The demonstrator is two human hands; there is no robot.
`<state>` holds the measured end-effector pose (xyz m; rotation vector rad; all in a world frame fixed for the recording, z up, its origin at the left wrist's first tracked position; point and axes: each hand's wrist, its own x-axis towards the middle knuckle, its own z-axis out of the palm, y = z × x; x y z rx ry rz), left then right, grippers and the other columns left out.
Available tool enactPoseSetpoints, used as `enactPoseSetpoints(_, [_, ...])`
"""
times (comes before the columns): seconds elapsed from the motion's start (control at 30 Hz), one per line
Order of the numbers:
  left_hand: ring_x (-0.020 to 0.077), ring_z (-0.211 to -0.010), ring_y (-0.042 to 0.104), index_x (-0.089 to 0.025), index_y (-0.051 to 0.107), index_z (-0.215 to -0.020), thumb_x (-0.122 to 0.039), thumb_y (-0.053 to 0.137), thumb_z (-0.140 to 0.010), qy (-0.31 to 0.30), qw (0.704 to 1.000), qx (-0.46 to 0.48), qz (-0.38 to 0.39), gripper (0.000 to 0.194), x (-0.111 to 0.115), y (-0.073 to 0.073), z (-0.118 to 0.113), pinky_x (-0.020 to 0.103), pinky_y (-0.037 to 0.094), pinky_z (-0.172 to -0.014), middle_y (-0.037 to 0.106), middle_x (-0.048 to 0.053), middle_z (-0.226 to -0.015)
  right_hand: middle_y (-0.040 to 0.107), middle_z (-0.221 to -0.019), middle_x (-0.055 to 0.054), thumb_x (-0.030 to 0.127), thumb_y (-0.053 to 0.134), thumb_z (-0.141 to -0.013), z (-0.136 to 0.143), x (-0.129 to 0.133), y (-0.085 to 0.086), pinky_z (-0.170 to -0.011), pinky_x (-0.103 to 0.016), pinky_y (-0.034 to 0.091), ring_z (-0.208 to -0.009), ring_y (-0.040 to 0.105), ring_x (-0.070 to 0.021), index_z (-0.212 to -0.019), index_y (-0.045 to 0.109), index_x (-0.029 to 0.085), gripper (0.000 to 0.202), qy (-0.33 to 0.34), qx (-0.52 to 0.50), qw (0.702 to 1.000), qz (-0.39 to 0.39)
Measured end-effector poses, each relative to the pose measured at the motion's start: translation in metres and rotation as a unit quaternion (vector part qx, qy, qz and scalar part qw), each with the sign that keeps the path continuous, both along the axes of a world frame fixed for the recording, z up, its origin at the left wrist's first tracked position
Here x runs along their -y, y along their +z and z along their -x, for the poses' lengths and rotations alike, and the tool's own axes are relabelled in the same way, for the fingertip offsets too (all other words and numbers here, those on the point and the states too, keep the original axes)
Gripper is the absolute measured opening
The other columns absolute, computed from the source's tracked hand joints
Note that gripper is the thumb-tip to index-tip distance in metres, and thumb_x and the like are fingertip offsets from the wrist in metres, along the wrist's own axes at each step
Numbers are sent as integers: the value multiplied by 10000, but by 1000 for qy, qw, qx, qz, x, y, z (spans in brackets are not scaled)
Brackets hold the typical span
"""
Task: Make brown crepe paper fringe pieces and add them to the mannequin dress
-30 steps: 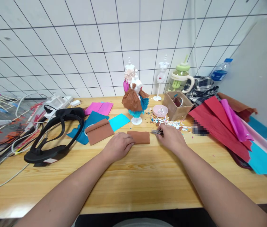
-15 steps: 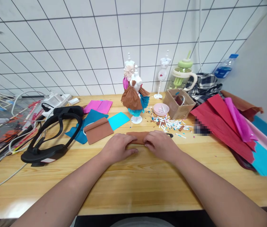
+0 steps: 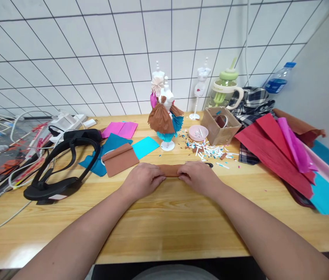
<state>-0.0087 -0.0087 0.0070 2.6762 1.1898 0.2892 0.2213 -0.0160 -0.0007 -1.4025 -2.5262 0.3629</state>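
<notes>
The brown paper strip (image 3: 170,170) spans the gap between the left hand (image 3: 143,179) and the right hand (image 3: 198,178), on the surface (image 3: 164,221) or barely above it, I can't tell which; it looks light, soft and easily creased or torn, so best taken gently near its ends. That's just where each grip is pinched on it, thumbs along the near edge, backs of the hands up, both forearms slanting inward.
</notes>
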Motion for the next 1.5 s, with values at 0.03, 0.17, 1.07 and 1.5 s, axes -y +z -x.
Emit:
enactPoseSetpoints(0.03, [187,-826,640,-243,712,-911,-293,490,-908,-7,1000,0,9,227,0,1,1,305,426,-740,719,28,-855,699,-854,-24,226,570,-850,-1,0,0,-716,-292,380,-821,615,-182,-874,696,231,128,2,-6,1000,12])
enactPoseSetpoints(0.17, [178,-817,627,-220,706,-900,-291,501,-904,-17,999,17,47,217,-1,4,5,290,426,-733,706,35,-839,703,-823,-3,217,603,-807,-3,2,-3,-657,-264,386,-766,611,-160,-882,703,242,127,-1,-64,994,90])
enactPoseSetpoints(1.07, [224,-897,572,-220,591,-1083,-311,545,-859,100,994,43,18,246,-10,-15,3,378,412,-812,645,37,-900,672,-945,-9,238,566,-853,14,-1,-10,-707,-269,388,-865,603,-163,-984,638,246,149,-108,-50,991,56])
enactPoseSetpoints(1.5, [151,-704,569,-202,620,-840,-287,532,-863,89,983,131,98,124,-8,-6,7,266,409,-647,637,-5,-733,674,-805,12,234,612,-809,1,-2,-9,-624,-244,367,-707,578,-129,-858,619,222,51,-98,-149,977,113])
